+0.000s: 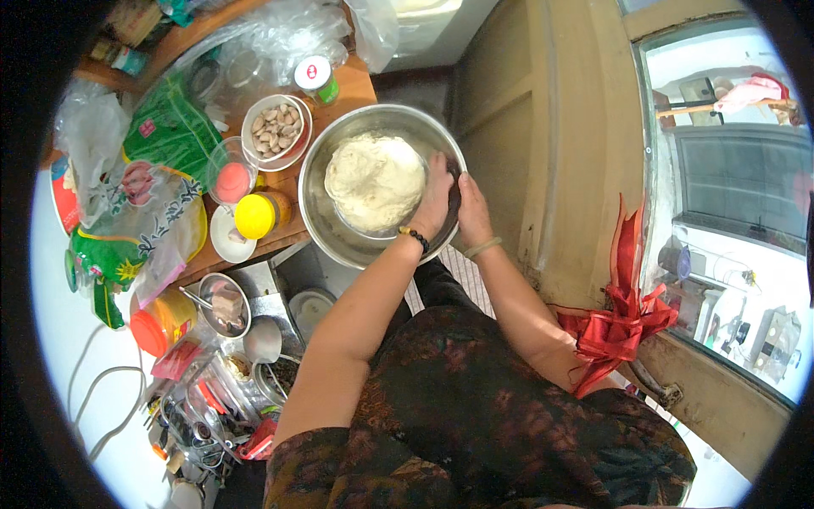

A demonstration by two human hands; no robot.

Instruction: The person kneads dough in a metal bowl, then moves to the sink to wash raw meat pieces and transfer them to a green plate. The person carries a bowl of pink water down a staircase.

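Note:
A large round metal bowl [318, 219] holds a pale, rough-surfaced lump of dough [375, 181]. It stands out past the wooden table's corner, in front of my body. My left hand [435, 194], with a beaded bracelet at the wrist, is inside the bowl between the dough and the right wall. Its fingertips point down the wall and are partly in shadow, so their grip is unclear. Against the outside of the right rim, my right hand [474, 210], with a pale bangle, holds the bowl; part of its fingers is hidden.
On the wooden table [356, 83] left of the bowl are a bowl of garlic cloves [276, 130], a white-lidded jar [313, 73], a yellow-lidded jar [255, 216], a small white dish [222, 242] and plastic bags [172, 127]. A door [572, 140] with a red ribbon [626, 305] stands at right.

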